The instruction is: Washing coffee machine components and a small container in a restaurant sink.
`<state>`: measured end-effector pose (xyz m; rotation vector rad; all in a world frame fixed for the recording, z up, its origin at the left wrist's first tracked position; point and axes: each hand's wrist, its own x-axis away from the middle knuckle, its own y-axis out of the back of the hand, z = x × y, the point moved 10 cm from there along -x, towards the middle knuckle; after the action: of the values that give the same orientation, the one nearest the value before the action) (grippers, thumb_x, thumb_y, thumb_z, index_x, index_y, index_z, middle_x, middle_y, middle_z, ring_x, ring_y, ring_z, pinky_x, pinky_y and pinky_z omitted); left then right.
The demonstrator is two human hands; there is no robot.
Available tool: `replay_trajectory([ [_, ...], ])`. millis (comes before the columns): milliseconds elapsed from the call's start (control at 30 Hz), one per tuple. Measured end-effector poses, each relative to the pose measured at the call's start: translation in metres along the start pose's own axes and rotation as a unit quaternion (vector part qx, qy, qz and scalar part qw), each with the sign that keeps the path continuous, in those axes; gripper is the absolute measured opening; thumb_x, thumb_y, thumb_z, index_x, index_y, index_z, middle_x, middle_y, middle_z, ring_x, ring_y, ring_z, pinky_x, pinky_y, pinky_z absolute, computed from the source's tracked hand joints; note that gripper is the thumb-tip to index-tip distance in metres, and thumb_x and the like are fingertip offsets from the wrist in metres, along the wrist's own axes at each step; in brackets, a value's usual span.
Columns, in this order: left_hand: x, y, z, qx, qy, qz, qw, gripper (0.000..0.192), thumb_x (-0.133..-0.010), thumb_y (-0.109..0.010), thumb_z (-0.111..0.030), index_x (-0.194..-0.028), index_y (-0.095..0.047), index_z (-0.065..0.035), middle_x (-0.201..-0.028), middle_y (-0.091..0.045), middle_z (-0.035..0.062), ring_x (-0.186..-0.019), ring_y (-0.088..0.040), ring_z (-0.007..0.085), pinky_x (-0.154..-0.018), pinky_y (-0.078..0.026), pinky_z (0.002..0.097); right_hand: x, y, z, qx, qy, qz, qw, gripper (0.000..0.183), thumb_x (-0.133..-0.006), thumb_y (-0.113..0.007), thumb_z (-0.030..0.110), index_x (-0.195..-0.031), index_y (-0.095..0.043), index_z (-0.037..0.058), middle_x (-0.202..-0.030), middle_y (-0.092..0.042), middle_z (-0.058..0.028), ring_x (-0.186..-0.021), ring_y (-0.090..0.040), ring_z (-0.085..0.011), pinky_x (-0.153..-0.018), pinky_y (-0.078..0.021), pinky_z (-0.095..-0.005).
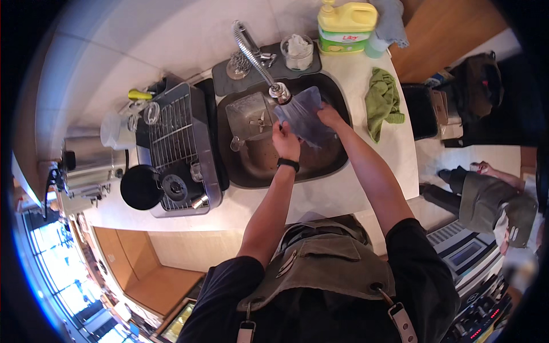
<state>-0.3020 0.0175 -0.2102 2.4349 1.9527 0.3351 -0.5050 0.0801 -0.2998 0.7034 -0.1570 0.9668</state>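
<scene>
A blue-grey cloth (303, 112) is spread under the spray from the faucet head (280, 93), inside a dark sink (253, 171). My left hand (286, 142) grips its near left edge, and a black band circles that wrist. With my right hand (330, 115) I hold the cloth's right edge. Left of the cloth, a clear blender jar (246, 115) with a blade assembly lies in the sink. A small clear glass-like item (236, 144) is beside the jar.
A dish rack (173, 133) with black containers stands left of the sink. Behind it, a grey mat (221, 81) carries a steel scrubber (239, 63) and a tub (297, 52). At right are a green cloth (381, 103) and a yellow detergent jug (346, 29). Another person (493, 197) stands far right.
</scene>
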Motion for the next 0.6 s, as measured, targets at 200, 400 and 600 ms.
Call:
replay_trajectory([
  [200, 0.01, 0.024, -0.064, -0.184, -0.167, 0.064, 0.966, 0.025, -0.095, -0.053, -0.02, -0.104, -0.058, 0.003, -0.072, -0.058, 0.0061, -0.061, -0.053, 0.0126, -0.054, -0.045, 0.0281, -0.051, -0.104, -0.091, -0.249, -0.08, 0.113, 0.958, 0.041, -0.087, -0.057, 0.03, -0.118, -0.059, 0.0027, -0.112, -0.062, -0.0177, -0.102, -0.059, -0.0304, -0.087, -0.0459, -0.0408],
  [400, 0.003, 0.029, -0.067, -0.158, -0.101, 0.083, 0.979, 0.025, -0.096, -0.051, -0.017, -0.107, -0.059, 0.0033, -0.077, -0.066, 0.0146, -0.066, -0.06, 0.0152, -0.064, -0.048, 0.0317, -0.074, -0.111, -0.124, -0.377, -0.129, 0.136, 0.907, 0.034, -0.087, -0.058, 0.021, -0.115, -0.06, 0.0022, -0.105, -0.064, -0.0153, -0.093, -0.064, -0.0269, -0.083, -0.0499, -0.0419],
  [600, -0.002, 0.023, -0.026, -0.263, -0.051, 0.082, 0.96, 0.027, -0.093, -0.053, -0.02, -0.108, -0.059, 0.0023, -0.078, -0.067, 0.0155, -0.072, -0.065, 0.0248, -0.067, -0.049, 0.0371, -0.063, -0.023, -0.038, 0.046, 0.023, 0.049, 0.997, 0.039, -0.079, -0.056, 0.011, -0.116, -0.057, -0.0012, -0.104, -0.064, -0.019, -0.092, -0.064, -0.0262, -0.079, -0.0504, -0.0389],
])
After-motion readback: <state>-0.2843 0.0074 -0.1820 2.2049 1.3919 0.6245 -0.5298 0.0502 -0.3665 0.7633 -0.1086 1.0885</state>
